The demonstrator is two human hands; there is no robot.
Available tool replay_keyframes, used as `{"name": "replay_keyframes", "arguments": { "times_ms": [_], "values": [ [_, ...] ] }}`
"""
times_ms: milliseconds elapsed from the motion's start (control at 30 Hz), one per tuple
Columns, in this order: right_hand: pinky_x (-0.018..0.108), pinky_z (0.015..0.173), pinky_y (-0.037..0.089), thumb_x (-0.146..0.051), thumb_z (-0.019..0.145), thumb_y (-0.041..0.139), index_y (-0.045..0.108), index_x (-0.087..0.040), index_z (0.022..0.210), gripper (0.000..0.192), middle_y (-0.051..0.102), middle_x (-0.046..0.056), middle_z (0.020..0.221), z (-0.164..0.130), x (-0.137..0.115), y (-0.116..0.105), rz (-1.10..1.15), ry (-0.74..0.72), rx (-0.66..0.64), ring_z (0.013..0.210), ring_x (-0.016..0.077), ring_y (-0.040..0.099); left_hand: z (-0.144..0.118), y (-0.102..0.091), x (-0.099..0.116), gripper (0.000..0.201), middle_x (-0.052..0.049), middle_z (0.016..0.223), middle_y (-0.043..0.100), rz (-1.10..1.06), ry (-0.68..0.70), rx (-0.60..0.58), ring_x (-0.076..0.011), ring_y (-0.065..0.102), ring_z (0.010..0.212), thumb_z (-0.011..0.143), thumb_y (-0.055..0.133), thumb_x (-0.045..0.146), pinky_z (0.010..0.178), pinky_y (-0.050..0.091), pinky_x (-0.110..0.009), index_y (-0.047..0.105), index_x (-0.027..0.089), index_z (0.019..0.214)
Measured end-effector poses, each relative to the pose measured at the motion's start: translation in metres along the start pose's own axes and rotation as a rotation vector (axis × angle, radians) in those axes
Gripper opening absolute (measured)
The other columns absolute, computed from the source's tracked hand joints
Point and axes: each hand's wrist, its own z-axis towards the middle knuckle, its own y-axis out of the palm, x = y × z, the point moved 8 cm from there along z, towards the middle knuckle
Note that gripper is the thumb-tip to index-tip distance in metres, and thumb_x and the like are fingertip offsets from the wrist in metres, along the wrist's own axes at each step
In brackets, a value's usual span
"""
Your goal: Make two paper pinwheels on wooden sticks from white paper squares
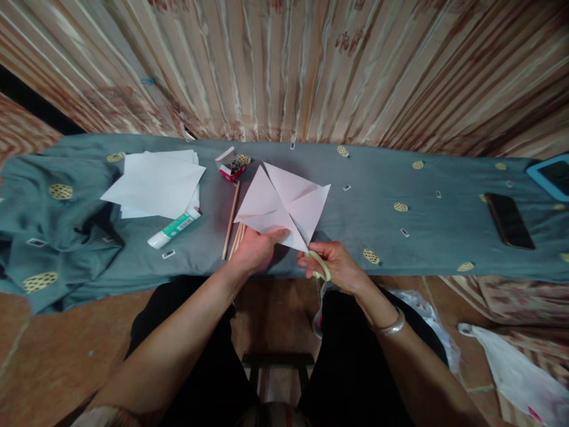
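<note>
A white sheet of paper [262, 201] is held over the near edge of the cloth-covered table, with creases and a long slit across it. My left hand [255, 249] grips its near left part, thumb on top. In my right hand [335, 264] is a pair of scissors [320, 265] with pale yellow-green handles. Their blades are at the paper's near right corner and mostly hidden by it. Thin wooden sticks [230, 220] lie left of the paper, some partly under it. Behind them stands a small open red-and-white box [232, 171] of small metal pieces.
To the left lie stacked white sheets [155, 182] and a green-and-white glue stick [174, 229]. A dark phone [509, 220] and a blue-framed device [551, 178] are at the right. A pleated curtain [284, 71] hangs behind the table. Plastic bags [515, 362] lie on the floor.
</note>
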Motion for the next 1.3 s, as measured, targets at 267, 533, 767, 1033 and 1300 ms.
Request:
{"name": "replay_keyframes", "arguments": {
  "times_ms": [267, 533, 767, 1033, 1300],
  "values": [
    [0.019, 0.049, 0.034, -0.043, 0.059, 0.085, 0.063, -0.016, 0.093, 0.049, 0.063, -0.003, 0.064, -0.014, 0.007, -0.009, -0.074, 0.023, -0.104, 0.055, 0.0074, 0.052, 0.000, 0.005, -0.011, 0.062, -0.011, 0.105, 0.070, -0.059, -0.061, -0.025, -0.0272, 0.063, 0.101, 0.046, 0.078, 0.015, 0.096, 0.046, -0.041, 0.061, 0.014, 0.106],
    [0.024, 0.051, 0.038, -0.053, 0.063, 0.077, 0.067, -0.017, 0.095, 0.049, 0.064, -0.001, 0.068, -0.067, 0.007, -0.099, -0.401, 0.027, 0.136, 0.056, 0.0125, 0.054, 0.008, 0.012, -0.024, 0.061, -0.009, 0.111, 0.069, -0.136, -0.044, -0.049, -0.0259, 0.063, 0.106, 0.050, 0.075, 0.016, 0.098, 0.047, -0.042, 0.062, 0.018, 0.109],
    [0.036, 0.069, 0.047, -0.040, 0.082, 0.060, 0.058, -0.011, 0.125, 0.052, 0.073, 0.015, 0.090, -0.076, -0.016, -0.158, -1.228, -0.061, 0.865, 0.080, 0.0299, 0.067, -0.004, 0.037, -0.047, 0.044, -0.007, 0.093, 0.073, -0.144, -0.182, -0.176, -0.0221, 0.068, 0.090, 0.050, 0.082, 0.021, 0.090, 0.050, -0.038, 0.065, 0.017, 0.090],
    [0.040, 0.070, 0.047, -0.042, 0.092, 0.044, 0.056, -0.007, 0.126, 0.051, 0.070, 0.021, 0.083, -0.060, -0.025, -0.148, -1.441, -0.119, 0.935, 0.079, 0.0320, 0.065, -0.013, 0.006, -0.029, 0.052, -0.010, 0.100, 0.072, 0.028, -0.055, -0.163, -0.0237, 0.067, 0.094, 0.055, 0.084, 0.033, 0.092, 0.049, -0.038, 0.064, 0.013, 0.099],
    [0.048, 0.076, 0.048, -0.038, 0.088, 0.053, 0.055, -0.004, 0.127, 0.052, 0.070, 0.027, 0.090, -0.064, -0.026, -0.166, -1.384, 0.035, 0.985, 0.085, 0.0383, 0.067, -0.011, -0.035, -0.002, 0.097, -0.018, 0.145, 0.045, 0.278, 0.268, -0.161, -0.0244, 0.061, 0.113, 0.070, 0.074, 0.032, 0.092, 0.052, -0.037, 0.021, 0.023, 0.150]
  ]
}}
